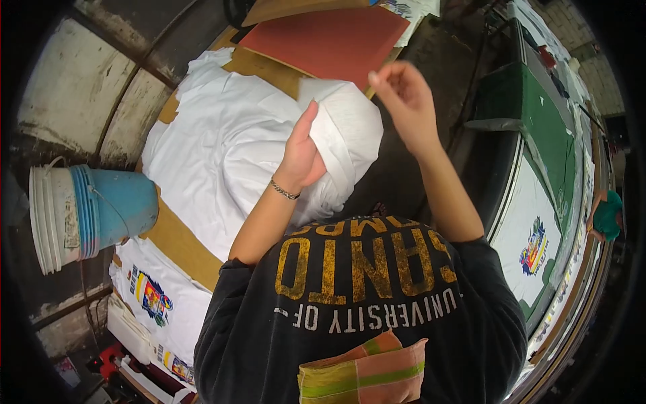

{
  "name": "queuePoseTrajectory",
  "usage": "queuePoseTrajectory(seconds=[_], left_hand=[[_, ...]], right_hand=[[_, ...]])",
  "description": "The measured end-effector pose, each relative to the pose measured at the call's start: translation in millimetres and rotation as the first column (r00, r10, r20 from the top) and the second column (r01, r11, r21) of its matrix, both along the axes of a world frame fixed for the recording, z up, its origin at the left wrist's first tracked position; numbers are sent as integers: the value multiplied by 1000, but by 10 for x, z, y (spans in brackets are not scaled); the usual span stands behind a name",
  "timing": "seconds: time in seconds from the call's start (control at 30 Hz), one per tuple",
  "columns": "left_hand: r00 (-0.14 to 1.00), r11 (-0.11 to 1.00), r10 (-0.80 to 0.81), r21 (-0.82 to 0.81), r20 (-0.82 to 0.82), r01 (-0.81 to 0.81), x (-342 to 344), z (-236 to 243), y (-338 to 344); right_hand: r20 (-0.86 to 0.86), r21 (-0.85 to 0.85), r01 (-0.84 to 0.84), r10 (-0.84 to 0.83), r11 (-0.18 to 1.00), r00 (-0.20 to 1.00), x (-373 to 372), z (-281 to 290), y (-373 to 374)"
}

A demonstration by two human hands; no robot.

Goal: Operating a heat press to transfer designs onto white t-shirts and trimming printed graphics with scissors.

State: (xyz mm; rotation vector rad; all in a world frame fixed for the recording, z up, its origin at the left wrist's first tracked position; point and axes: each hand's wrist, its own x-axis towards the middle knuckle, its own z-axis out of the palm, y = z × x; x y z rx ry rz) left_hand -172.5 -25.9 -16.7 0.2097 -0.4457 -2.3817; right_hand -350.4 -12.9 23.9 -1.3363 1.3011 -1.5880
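Observation:
My left hand (pixel 303 156) is wrapped around a bunched white cloth (pixel 353 121), thumb up along its near side and the other fingers hidden behind the fabric. The cloth bulges to the right of that hand, with a flat folded band across it. Raised just to the right of the cloth, apart from it, is my right hand (pixel 407 101). Its thumb and fingers are curled together in a pinch, slightly blurred, and anything between them is too small to make out. A large heap of white fabric (pixel 215 128) spreads over the table on the left.
A red board (pixel 330 40) lies at the table's far end. Stacked blue and white buckets (pixel 121 205) stand at the left, above printed white shirts (pixel 151 293). Along the right runs a long printing table (pixel 525 236) with green cloth; another person (pixel 607 215) is beyond it.

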Motion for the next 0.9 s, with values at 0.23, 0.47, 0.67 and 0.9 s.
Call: queuePoseTrajectory(seconds=[0.23, 0.47, 0.67, 0.9], left_hand=[[994, 992, -94, -76, 62, 98, -711, 130, 42], [936, 939, -80, -288, 342, 185, -1403, 44, 78], [934, 959, -148, -184, 325, 216, -2043, 186, 417], [822, 831, 137, -516, 553, 209, -2585, 159, 458]], right_hand=[[-540, 32, 72, -44, 997, 840, -378, 15, 563], [-575, -118, 47, -107, 992, 811, -1118, 0, 855], [-570, -115, 118, -163, 986, 806, -1598, -7, 1190], [57, 86, -75, 71, 993, 996, -2135, -132, 1460]])
